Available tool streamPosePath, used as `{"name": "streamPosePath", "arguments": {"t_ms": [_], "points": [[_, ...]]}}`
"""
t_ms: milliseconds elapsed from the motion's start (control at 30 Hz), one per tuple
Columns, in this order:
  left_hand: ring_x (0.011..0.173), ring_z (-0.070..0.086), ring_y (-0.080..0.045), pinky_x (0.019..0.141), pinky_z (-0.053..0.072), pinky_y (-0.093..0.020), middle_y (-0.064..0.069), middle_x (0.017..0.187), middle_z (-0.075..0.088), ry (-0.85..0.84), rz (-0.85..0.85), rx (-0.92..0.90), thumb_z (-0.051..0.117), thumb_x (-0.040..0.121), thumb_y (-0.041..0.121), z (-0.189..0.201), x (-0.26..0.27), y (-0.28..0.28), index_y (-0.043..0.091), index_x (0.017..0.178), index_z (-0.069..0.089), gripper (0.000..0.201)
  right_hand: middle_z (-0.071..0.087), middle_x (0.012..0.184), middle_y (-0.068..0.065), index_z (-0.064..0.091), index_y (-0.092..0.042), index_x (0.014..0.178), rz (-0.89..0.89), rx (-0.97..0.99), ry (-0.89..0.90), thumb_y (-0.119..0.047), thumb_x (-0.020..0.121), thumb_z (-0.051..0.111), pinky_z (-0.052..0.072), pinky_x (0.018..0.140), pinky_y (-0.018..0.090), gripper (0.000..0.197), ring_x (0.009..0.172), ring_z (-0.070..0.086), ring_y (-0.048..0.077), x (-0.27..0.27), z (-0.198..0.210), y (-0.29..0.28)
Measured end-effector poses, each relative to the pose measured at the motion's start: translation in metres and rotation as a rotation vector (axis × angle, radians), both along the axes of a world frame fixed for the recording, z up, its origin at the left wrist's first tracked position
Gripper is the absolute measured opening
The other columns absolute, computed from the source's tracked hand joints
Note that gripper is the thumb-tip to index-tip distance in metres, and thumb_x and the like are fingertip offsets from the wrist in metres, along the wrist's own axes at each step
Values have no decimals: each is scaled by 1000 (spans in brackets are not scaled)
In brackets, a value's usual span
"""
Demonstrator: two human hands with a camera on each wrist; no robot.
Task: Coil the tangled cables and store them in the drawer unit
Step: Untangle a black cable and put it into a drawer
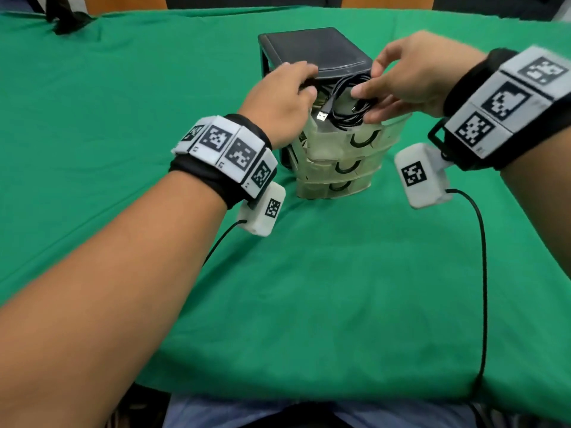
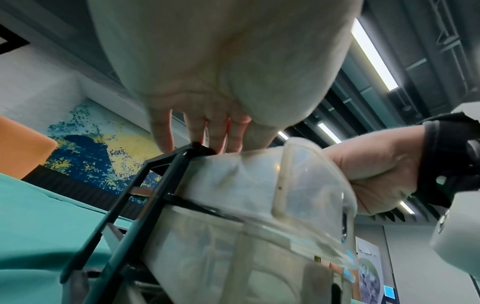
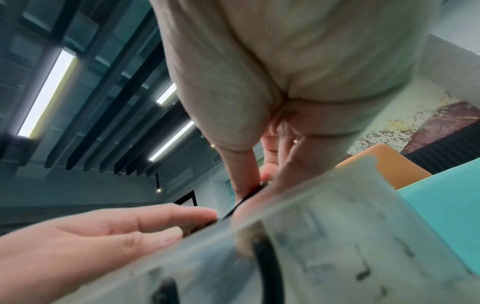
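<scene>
Cable coil (image 1: 350,100) upright in right hand (image 1: 411,78), USB plug (image 1: 323,115) downward

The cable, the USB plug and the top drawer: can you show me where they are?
cable (image 1: 350,97): head view, on the black coil.
USB plug (image 1: 322,116): head view, on its metal end.
top drawer (image 1: 335,132): head view, on its clear front wall.

**Materials and finish**

Table cover (image 1: 309,288): green cloth, matt, lightly creased. Drawer unit (image 1: 312,47): black plastic frame and top, faint sheen. Drawers (image 1: 336,143): translucent plastic, cloudy, yellowed, smooth. Cable (image 1: 349,97): black, smooth sheath; USB plug (image 1: 322,116) shiny metal. Wristbands (image 1: 228,146): black fabric, white matt plastic tiles.
</scene>
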State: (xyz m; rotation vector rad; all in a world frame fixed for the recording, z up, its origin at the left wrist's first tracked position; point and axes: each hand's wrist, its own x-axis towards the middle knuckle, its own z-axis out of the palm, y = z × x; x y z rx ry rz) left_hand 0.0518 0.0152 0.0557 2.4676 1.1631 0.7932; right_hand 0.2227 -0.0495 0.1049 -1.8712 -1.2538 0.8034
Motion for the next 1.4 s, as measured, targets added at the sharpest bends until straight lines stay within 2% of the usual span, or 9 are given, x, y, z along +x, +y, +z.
{"name": "streamPosePath", "arguments": {"t_ms": [233,300,467,767,900,1000,1133,1233,1400], "points": [[148,19,-16,119,13,-28,1,158,31,22,32,4,40,103,24,-10,1,6,18,148,38,45,70,82,7,60,-14,78,-3,-116,-128,-19,84,75,61,61,24,17,57,70,12,-8,-2,12],[148,19,-15,120,14,-29,2,158,30,21,35,5,40,103,24,-11,1,6,19,148,38,46,71,81,8,61,-11,79,-16,-129,-153,-20,84,75,62,72,29,17,66,72,16,-13,-3,15],[148,19,-15,119,15,-28,3,158,31,25,43,16,41,102,27,-13,2,5,20,148,39,46,73,89,14,63,0,101,-129,-82,-97,-22,87,74,62,79,36,29,76,76,25,-18,-6,23],[148,20,-16,119,16,-29,4,157,33,31,50,39,41,101,26,-14,2,6,21,147,40,46,74,87,13,64,0,99,-148,-63,-82,-15,94,63,61,80,36,16,74,76,22,-16,-8,23],[148,21,-17,119,16,-29,3,157,33,34,50,36,42,101,26,-13,2,6,20,147,41,46,70,97,6,59,-14,78,-127,17,-161,-15,85,64,62,79,35,10,85,72,19,-17,-10,21],[148,21,-17,120,16,-30,3,157,32,43,51,35,41,101,25,-13,1,5,20,148,40,47,73,103,19,62,-9,82,-159,87,-268,-14,79,61,60,85,45,7,89,73,26,-18,-16,22],[149,18,-16,121,14,-31,3,159,29,74,48,37,39,101,25,-13,2,6,21,150,36,49,71,109,20,71,-2,109,-136,87,-452,-19,81,57,54,76,35,36,76,57,21,-22,-14,14],[149,18,-17,121,13,-31,2,159,28,83,46,42,36,102,25,-14,3,7,20,150,35,49,73,104,10,76,-11,104,-61,72,-567,-25,89,61,56,80,37,25,93,65,26,-22,-12,8],[148,20,-17,121,14,-31,3,158,31,34,42,25,32,103,18,-16,3,9,21,148,39,46,67,90,2,74,-20,92,5,124,-647,-33,86,72,42,69,28,14,84,58,17,-25,-10,0]]}}
